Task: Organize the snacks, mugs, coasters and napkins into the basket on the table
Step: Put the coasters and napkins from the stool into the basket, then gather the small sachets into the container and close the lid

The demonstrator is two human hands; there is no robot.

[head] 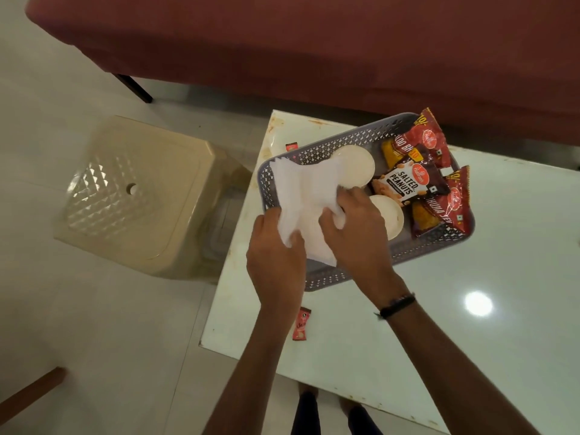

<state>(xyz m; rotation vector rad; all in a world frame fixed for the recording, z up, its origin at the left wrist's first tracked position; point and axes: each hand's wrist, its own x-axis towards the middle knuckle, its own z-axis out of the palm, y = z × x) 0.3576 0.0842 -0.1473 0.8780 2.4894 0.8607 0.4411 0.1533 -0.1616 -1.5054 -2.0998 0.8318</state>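
A grey perforated basket (326, 142) sits on the white table (470, 277). A stack of white napkins (298, 189) lies at its left end. My left hand (276, 259) pinches the napkins' near edge, and my right hand (354, 227) presses on them from the right. Two white round mugs or coasters show in the basket, one at the back (357, 164) and one nearer (390, 218), partly under my right hand. At the right end lie a salted peanuts packet (408, 183) and red snack packets (430, 142), (455, 205).
Two small red sachets lie on the table, one behind the basket (290, 146) and one at the near left edge (300, 324). A beige plastic stool (131, 196) stands left of the table. A dark red sofa (314, 42) runs along the far side.
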